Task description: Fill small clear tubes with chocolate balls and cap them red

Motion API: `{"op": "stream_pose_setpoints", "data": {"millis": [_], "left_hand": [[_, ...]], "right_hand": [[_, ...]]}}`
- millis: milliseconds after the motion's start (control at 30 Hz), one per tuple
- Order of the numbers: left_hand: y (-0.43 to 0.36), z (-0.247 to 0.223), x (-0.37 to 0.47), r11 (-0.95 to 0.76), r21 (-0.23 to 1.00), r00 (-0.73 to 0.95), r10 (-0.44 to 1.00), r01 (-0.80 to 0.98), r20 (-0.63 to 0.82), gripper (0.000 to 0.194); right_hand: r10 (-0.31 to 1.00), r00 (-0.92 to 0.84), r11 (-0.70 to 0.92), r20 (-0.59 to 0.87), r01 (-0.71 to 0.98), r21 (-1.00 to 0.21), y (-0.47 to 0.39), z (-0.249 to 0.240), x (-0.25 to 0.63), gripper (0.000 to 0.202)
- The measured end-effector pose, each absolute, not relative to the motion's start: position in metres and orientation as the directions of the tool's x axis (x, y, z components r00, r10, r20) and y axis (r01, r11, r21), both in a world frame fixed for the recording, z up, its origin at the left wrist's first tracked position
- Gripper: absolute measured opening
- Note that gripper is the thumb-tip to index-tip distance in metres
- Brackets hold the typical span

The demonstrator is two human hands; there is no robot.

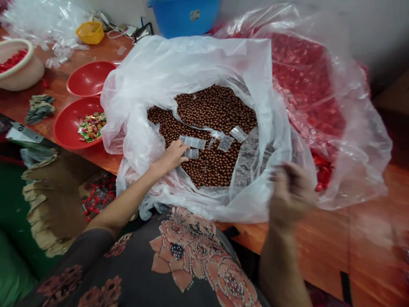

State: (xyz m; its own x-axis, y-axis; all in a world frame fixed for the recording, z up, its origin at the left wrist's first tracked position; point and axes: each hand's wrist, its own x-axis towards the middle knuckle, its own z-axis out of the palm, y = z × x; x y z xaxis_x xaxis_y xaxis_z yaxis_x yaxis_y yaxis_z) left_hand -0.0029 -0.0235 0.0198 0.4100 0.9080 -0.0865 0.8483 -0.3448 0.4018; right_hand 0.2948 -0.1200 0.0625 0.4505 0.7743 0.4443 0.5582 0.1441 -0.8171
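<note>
A large white plastic bag (151, 66), its mouth wide, holds many small round brown balls (216, 111). Several clear plastic sleeves lie on top of the balls. My left hand (172, 157) reaches in from the left, thumb and fingers closed at the end of a clear plastic sleeve (194, 143); a shorter sleeve (191, 153) lies by the thumb. Motion blurs my right hand (289, 193), raised over the bag's right edge with fingers curled. Whether it holds anything is unclear.
Behind the bag stands a blue basin (189, 9). Red wrapped pieces fill another clear bag (363, 154) on the right. Leftward are red bowls (88, 78), one with wrapped candies (92, 126), a white tub (20, 70), a yellow container (90, 32) and piled clear sleeves (40, 17).
</note>
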Motion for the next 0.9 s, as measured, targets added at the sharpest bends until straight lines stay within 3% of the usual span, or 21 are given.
{"op": "stream_pose_setpoints", "data": {"millis": [33, 100, 200, 333, 467, 567, 633, 733, 833, 900], "left_hand": [[-0.026, 0.020, -0.003, -0.340, 0.439, 0.416, 0.905, 0.831, -0.085, 0.035], [-0.032, 0.021, -0.002, -0.347, 0.531, 0.450, 0.890, 0.773, -0.074, 0.030], [-0.046, 0.023, 0.001, -0.327, 0.709, 0.509, 0.859, 0.625, -0.052, 0.023], [-0.064, 0.024, 0.000, -0.162, 0.857, 0.469, 0.877, 0.489, -0.102, 0.025], [-0.070, 0.020, -0.003, -0.042, 0.825, 0.346, 0.919, 0.563, -0.190, 0.024], [-0.065, 0.019, 0.002, -0.051, 0.740, 0.305, 0.928, 0.671, -0.213, 0.026], [-0.060, 0.020, 0.009, -0.067, 0.692, 0.305, 0.925, 0.718, -0.227, 0.026], [-0.050, 0.020, 0.021, -0.027, 0.653, 0.284, 0.914, 0.757, -0.290, 0.027], [-0.041, 0.016, 0.031, 0.014, 0.621, 0.230, 0.922, 0.783, -0.311, 0.031], [-0.036, 0.010, 0.035, 0.052, 0.656, 0.218, 0.921, 0.753, -0.323, 0.033]], "right_hand": [[0.880, 0.216, 0.228, 0.422, 0.588, -0.776, -0.119, 0.062, 0.271, 0.025], [0.930, -0.103, 0.340, 0.352, 0.600, -0.724, -0.111, 0.052, 0.230, 0.028], [0.952, -0.216, 0.305, 0.216, 0.638, -0.707, -0.095, 0.029, 0.197, 0.039], [0.953, -0.294, 0.242, 0.072, 0.595, -0.766, -0.078, 0.008, 0.202, 0.029], [0.996, -0.048, 0.084, 0.069, 0.556, -0.827, -0.064, 0.003, 0.229, 0.036], [0.966, 0.147, 0.112, 0.211, 0.498, -0.860, -0.061, 0.021, 0.246, 0.058], [0.898, 0.270, 0.201, 0.348, 0.451, -0.869, -0.066, 0.040, 0.260, 0.063], [0.676, 0.544, 0.268, 0.497, 0.447, -0.854, -0.077, 0.056, 0.301, 0.050], [0.451, 0.749, 0.084, 0.486, 0.506, -0.858, -0.085, 0.035, 0.364, 0.029], [0.416, 0.827, -0.159, 0.379, 0.477, -0.865, -0.087, 0.008, 0.407, 0.023]]}}
